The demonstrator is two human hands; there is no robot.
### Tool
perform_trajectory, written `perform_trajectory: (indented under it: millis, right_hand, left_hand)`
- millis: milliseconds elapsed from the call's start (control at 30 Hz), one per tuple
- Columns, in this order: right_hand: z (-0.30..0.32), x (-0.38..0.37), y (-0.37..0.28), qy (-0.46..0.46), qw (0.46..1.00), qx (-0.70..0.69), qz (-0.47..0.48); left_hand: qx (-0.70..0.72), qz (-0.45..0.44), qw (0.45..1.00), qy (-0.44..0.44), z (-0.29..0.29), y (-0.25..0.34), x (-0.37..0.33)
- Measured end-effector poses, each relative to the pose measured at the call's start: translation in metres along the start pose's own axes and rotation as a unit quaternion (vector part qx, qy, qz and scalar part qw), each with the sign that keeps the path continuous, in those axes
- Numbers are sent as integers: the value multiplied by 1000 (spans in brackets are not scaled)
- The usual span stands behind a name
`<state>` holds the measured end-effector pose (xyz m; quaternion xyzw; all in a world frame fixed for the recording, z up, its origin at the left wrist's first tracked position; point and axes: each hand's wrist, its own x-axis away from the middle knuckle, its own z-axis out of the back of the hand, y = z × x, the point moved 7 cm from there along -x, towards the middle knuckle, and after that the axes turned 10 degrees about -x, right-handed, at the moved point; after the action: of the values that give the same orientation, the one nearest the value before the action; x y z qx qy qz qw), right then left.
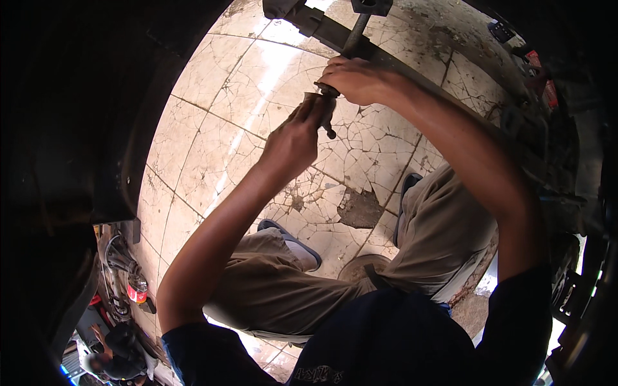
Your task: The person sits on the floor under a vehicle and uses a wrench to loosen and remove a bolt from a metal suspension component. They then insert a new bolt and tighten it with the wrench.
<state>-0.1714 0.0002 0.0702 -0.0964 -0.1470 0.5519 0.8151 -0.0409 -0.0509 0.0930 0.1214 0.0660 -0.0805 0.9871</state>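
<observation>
A dark metal rod (pixel 356 35) comes down from the underside of a vehicle at the top of the view. My right hand (pixel 364 80) is closed around it, fingers wrapped over the lower part. Just below, at the rod's end, my left hand (pixel 295 138) grips a dark metal end piece (pixel 327 106), which looks like a tie rod end. A short stud with a rounded tip (pixel 331 134) sticks out beside the left fingers. My hands are close together, and they hide much of the joint between rod and end piece.
A dark beam (pixel 315 27) crosses above my hands. Dark vehicle parts border both sides. Below lies a cracked tile floor (pixel 225 103) with a broken patch (pixel 359 207) and a round lid (pixel 364 267) between my legs. At lower left are a red-labelled bottle (pixel 137 293) and another person (pixel 119 350).
</observation>
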Motion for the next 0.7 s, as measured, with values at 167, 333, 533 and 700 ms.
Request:
perform_trajectory:
  millis: [167,333,533,700]
  right_hand:
    - [1,0,-2,8,1000,-14,9]
    - [1,1,-2,3,1000,3,-3]
    - [1,1,-2,11,1000,7,9]
    - [1,1,0,7,1000,1,2]
  left_hand:
    - [-39,-4,999,28,0,9,9]
    - [-14,5,1000,-21,-4,-8,2]
    - [4,17,1000,-1,-1,-12,0]
    - [4,-33,998,60,4,8,4]
